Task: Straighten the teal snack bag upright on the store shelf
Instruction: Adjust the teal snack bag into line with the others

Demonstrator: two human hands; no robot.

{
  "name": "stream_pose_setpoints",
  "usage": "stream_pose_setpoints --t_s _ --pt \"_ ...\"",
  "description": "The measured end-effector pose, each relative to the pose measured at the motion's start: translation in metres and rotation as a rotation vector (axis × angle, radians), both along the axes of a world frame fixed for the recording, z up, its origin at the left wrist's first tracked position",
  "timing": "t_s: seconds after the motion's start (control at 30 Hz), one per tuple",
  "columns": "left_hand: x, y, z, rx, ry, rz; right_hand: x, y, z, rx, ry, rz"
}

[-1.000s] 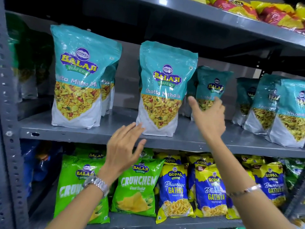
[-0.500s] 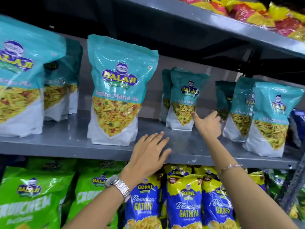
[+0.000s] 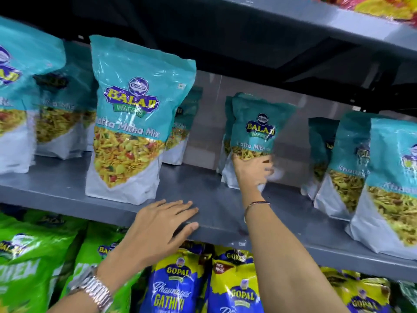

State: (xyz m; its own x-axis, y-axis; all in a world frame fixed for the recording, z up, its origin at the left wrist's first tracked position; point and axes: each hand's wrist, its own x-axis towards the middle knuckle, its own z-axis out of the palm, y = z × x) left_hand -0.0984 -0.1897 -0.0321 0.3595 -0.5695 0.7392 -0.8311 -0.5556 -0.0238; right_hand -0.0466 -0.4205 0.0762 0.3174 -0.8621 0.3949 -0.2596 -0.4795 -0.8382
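Note:
A teal Balaji snack bag (image 3: pixel 257 123) stands deep on the grey metal shelf (image 3: pixel 216 199), right of centre, leaning slightly. My right hand (image 3: pixel 252 169) reaches in and grips the lower front of this bag, fingers blurred across its white base. My left hand (image 3: pixel 161 224) lies flat, palm down, fingers spread on the shelf's front edge, holding nothing. A larger teal bag (image 3: pixel 133 118) stands upright near the front, left of my hands.
More teal bags stand at the left (image 3: pixel 22 109) and right (image 3: pixel 388 172) of the same shelf. Green Crunchem bags (image 3: pixel 29 263) and blue-yellow Gopal bags (image 3: pixel 178 285) fill the shelf below. Another shelf (image 3: pixel 338 26) hangs overhead.
My right hand has gone deeper into the shelf and taken hold of the rear teal bag's lower part. My left hand has come down flat onto the shelf edge. The view moved closer.

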Motion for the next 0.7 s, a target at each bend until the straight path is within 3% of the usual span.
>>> stream_pose_setpoints --t_s 0.4,0.7 --pt "-0.001 -0.001 -0.003 -0.052 -0.012 0.013 0.019 -0.003 -0.008 -0.042 -0.012 -0.040" --pt "-0.003 0.001 0.000 -0.034 -0.006 0.004 -0.015 0.011 -0.009 -0.069 -0.041 -0.040"
